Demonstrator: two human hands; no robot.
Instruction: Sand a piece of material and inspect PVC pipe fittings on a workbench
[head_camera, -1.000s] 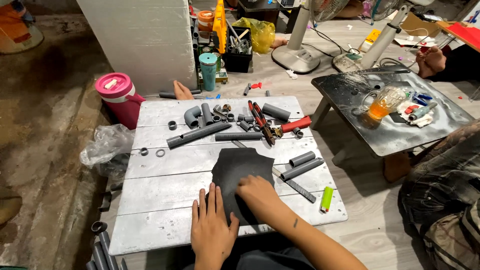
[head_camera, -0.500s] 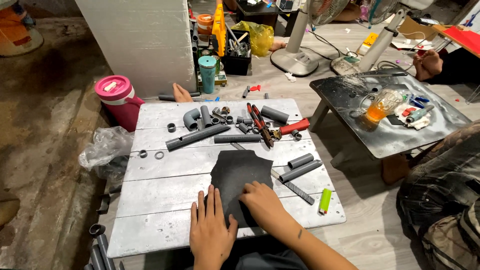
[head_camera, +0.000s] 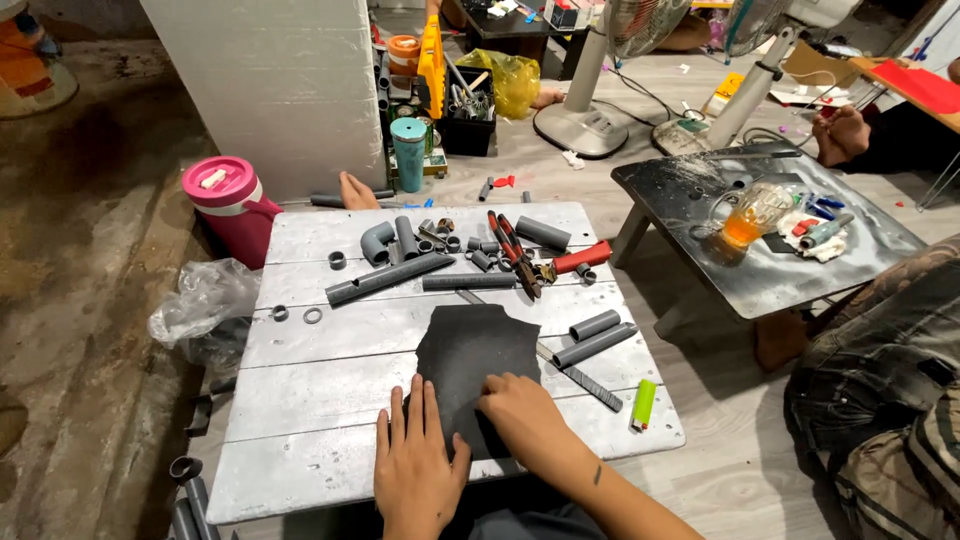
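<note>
Both hands lay flat and open, holding nothing. The left hand (head_camera: 418, 470) and right hand (head_camera: 522, 415) pressed on the dark sheet (head_camera: 475, 360) near the front edge of the bench (head_camera: 300, 400).

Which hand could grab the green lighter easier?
Probably the right hand. It rests on the dark sheet, on the same side as the green lighter. The left hand lies flat farther away, across the sheet.

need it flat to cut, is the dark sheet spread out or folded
Spread out: the dark sheet lies flat on the white table, both hands pressing its near edge.
</note>
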